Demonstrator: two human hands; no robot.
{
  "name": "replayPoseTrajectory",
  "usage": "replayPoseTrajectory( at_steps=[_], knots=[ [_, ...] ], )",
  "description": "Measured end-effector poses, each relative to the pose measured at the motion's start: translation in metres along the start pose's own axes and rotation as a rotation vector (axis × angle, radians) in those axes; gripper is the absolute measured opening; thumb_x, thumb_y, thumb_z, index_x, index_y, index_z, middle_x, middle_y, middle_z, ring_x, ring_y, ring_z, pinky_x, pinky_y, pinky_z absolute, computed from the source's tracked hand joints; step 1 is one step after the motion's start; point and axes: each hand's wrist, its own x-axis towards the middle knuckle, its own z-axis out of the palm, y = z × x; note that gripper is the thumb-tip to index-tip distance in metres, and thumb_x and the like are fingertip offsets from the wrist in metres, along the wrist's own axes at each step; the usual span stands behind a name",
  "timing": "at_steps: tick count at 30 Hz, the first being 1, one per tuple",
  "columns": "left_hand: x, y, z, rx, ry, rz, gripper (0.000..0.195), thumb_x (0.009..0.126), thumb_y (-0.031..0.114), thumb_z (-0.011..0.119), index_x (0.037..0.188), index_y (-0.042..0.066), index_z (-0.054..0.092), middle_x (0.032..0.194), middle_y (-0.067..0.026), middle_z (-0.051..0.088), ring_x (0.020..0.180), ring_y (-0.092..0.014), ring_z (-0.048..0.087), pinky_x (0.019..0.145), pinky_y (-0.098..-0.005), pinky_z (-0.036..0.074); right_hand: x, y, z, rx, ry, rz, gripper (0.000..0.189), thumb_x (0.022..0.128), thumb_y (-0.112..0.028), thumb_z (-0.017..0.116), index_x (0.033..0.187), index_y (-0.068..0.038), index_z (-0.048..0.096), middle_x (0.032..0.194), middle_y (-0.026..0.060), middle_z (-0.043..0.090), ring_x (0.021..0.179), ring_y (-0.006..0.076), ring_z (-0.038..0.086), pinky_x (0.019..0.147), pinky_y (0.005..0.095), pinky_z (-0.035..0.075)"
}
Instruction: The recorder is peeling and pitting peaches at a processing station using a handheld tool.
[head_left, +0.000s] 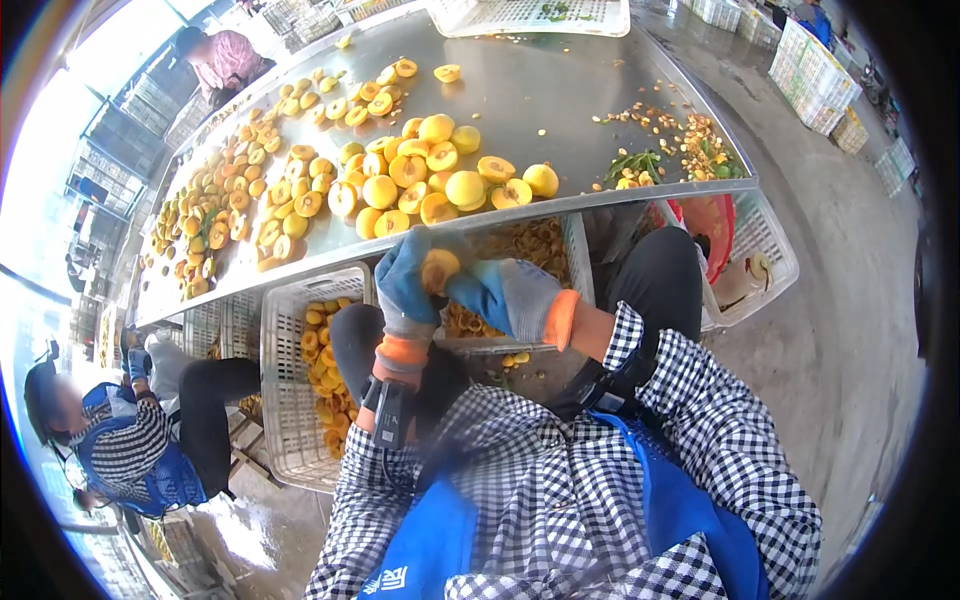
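Both hands wear blue-coated grey work gloves with orange cuffs and meet at the near edge of a metal table (555, 97). My left hand (407, 281) grips a yellow stone-fruit piece (439, 270), blurred at its face. My right hand (501, 294) touches the same spot with its fingers closed together; whether it holds a tool or part of the fruit is hidden. Halved yellow stone fruits (409, 171) lie heaped on the table just beyond the hands, many with cut faces up. Below the hands stands a plastic crate (581, 259) with peel-like fruit scraps (536, 244).
A white crate (289, 390) of fruit halves stands left of my knees. Pits and leaves (701, 146) lie at the table's right corner, with a red basin (709, 225) below. A seated co-worker (135, 442) is at left, another person (225, 60) across the table.
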Motion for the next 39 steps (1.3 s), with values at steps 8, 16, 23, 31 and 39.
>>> replayPoseTrajectory(
  at_steps=[8, 16, 23, 31, 39],
  knots=[
    [0.003, 0.018, 0.005, -0.616, -0.102, -0.452, 0.017, 0.082, 0.011, 0.046, 0.086, -0.001, 0.058, 0.075, -0.0069, 0.061, 0.067, -0.015, 0.057, 0.062, -0.0247, 0.045, 0.006, 0.016, -0.011, 0.086, -0.394, -0.014, 0.034, 0.086, -0.035, 0.041, 0.09, -0.006, 0.059, 0.072, 0.0172, 0.059, 0.069, 0.0305, 0.058, 0.062, 0.0352, 0.044],
    [0.007, 0.01, -0.002, -0.174, -0.451, -0.03, 0.016, 0.073, 0.009, 0.054, 0.086, 0.001, 0.059, 0.074, -0.007, 0.061, 0.069, -0.015, 0.058, 0.062, -0.0229, 0.045, -0.01, 0.02, 0.002, 0.666, -0.422, 0.011, 0.04, 0.083, -0.039, 0.045, 0.077, -0.001, 0.058, 0.059, 0.0052, 0.053, 0.05, 0.013, 0.051, 0.042, 0.0252, 0.039],
    [-0.011, 0.026, 0.001, -0.355, -0.138, -0.343, 0.011, 0.074, 0.008, 0.054, 0.08, 0.001, 0.06, 0.072, -0.0047, 0.061, 0.064, -0.012, 0.057, 0.059, -0.0217, 0.044, -0.025, -0.011, 0.008, 1.017, -0.449, 0.549, 0.049, 0.086, -0.044, 0.038, 0.078, 0.0, 0.058, 0.052, 0.0017, 0.049, 0.035, 0.0066, 0.039, 0.03, 0.0183, 0.028],
    [-0.005, 0.051, -0.015, -0.561, -0.471, -0.442, 0.026, 0.082, 0.02, 0.048, 0.071, 0.0, 0.061, 0.066, -0.0055, 0.059, 0.062, -0.009, 0.053, 0.059, -0.0228, 0.042, -0.046, 0.012, 0.02, 0.968, -0.53, 0.07, 0.045, 0.088, -0.043, 0.034, 0.086, -0.002, 0.053, 0.053, -0.0017, 0.042, 0.036, 0.005, 0.035, 0.033, 0.0184, 0.026],
    [0.001, 0.049, 0.02, -0.917, -0.267, -0.618, 0.031, 0.082, 0.024, 0.051, 0.069, -0.002, 0.06, 0.065, -0.006, 0.059, 0.059, -0.011, 0.054, 0.056, -0.025, 0.044, -0.051, 0.01, 0.021, 1.608, -0.687, 0.538, 0.05, 0.085, -0.051, 0.032, 0.08, -0.006, 0.053, 0.044, -0.0027, 0.034, 0.029, 0.0072, 0.027, 0.027, 0.021, 0.024]
  ],
)
